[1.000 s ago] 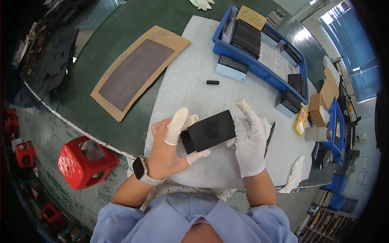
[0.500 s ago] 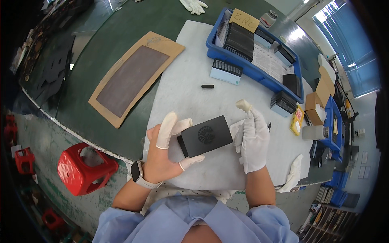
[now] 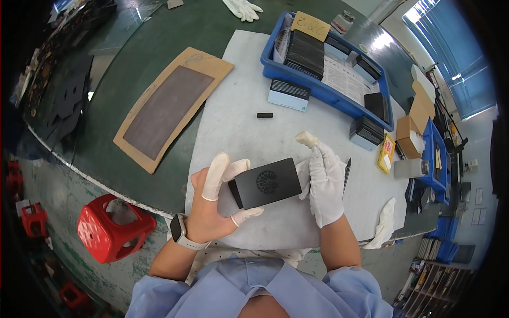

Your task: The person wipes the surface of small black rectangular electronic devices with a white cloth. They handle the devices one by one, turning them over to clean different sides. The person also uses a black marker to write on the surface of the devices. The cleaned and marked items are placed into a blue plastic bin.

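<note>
Black case (image 3: 268, 186): above the white sheet (image 3: 233, 127), at 7 o'clock from the blue bin (image 3: 339, 102).
Left hand (image 3: 208, 214): grip pinching the 9 o'clock end, fingers against thumb.
Right hand (image 3: 325, 185): gloved, at the 3 o'clock end; cannot tell whether its grip pinches.
Emblem (image 3: 266, 182): face-up; apparent step, holding for view.
Dark strip (image 3: 235, 194): juts toward 9 o'clock; next move calls for steady left support.

a person's left hand (image 3: 212, 204), wearing pale finger cots (image 3: 214, 177), is holding the left end of a flat black case (image 3: 273, 184) with a round emblem (image 3: 266, 182), while the white-gloved right hand (image 3: 325, 185) is standing close to its right end. beyond them, a small black cylinder (image 3: 264, 115) and a black-and-light-blue box (image 3: 288, 95) are lying on a pale sheet (image 3: 233, 122) near a blue tray (image 3: 339, 98) of black packages (image 3: 306, 55).
</note>
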Motion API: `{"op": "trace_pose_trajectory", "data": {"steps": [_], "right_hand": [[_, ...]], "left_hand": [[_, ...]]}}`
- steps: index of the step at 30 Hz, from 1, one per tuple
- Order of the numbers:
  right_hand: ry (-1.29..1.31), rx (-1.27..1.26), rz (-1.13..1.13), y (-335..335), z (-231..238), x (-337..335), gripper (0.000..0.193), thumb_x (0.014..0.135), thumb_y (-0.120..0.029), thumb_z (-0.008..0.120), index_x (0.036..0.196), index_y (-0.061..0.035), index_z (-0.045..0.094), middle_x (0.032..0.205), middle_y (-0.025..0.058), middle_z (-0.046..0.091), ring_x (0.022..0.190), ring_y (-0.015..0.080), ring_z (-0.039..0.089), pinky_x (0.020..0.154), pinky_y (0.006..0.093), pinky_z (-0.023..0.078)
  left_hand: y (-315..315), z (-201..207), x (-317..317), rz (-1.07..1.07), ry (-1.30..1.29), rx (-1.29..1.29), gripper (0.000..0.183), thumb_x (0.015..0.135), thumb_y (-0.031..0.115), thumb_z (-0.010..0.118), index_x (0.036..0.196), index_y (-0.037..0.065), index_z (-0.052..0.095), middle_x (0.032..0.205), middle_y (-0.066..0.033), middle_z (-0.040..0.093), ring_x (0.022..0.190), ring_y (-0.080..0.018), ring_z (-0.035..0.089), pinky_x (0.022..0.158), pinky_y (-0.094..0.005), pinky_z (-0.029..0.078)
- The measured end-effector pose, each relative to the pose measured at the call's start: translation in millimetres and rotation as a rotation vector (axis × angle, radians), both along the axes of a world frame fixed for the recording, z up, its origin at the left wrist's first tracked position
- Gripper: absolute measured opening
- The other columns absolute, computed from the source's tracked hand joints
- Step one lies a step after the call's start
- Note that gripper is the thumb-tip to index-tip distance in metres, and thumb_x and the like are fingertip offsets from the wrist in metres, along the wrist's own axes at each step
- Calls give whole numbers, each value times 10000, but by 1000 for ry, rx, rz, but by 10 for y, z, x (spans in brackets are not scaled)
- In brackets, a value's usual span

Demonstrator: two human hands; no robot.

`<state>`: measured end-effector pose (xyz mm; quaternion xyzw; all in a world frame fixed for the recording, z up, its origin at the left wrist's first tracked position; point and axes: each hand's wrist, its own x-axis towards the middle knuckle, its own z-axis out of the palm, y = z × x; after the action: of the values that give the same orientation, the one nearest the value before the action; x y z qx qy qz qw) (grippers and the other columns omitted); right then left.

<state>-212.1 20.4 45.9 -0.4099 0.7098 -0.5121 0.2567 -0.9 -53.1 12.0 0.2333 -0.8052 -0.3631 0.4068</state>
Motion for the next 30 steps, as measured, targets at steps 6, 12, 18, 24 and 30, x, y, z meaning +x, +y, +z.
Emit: {"op": "trace_pose_trajectory", "data": {"steps": [6,12,18,24,30], "right_hand": [[-1,19,61,-10,236,56,288,971,-175,511,1194,-25,616,631,-1,560,503,53,458,489,206,385],[-88,40,177,4,193,128,440,919,-24,561,1346,1,456,1271,63,551,995,75,556,839,214,460],[-137,48,44,-20,169,120,485,913,-21,567,1378,-2,430,1218,61,582,1006,74,550,844,217,460],[0,112,-66,-51,194,152,627,873,-64,631,1422,38,346,785,2,609,762,73,560,651,213,464],[-356,169,145,-32,237,284,854,788,-111,740,1459,59,240,784,17,635,686,87,583,585,215,473]], "left_hand": [[-27,16,-16,-23,35,-40,1096,646,264,873,1473,-3,205,1212,-135,621,1042,-243,583,922,-355,357],[-38,-46,-48,-15,49,-15,1127,623,279,882,1476,-1,200,1181,-159,632,1029,-266,595,898,-352,380],[-15,46,-71,226,-100,-91,1061,630,360,870,1442,4,288,1051,-118,649,880,-264,586,795,-347,399],[92,157,-37,114,-325,-227,581,602,352,875,1008,19,626,804,-100,566,683,-250,505,661,-366,421],[284,288,-256,189,-394,-244,665,698,346,789,1128,-113,573,785,-106,538,675,-258,500,581,-348,397]]}}
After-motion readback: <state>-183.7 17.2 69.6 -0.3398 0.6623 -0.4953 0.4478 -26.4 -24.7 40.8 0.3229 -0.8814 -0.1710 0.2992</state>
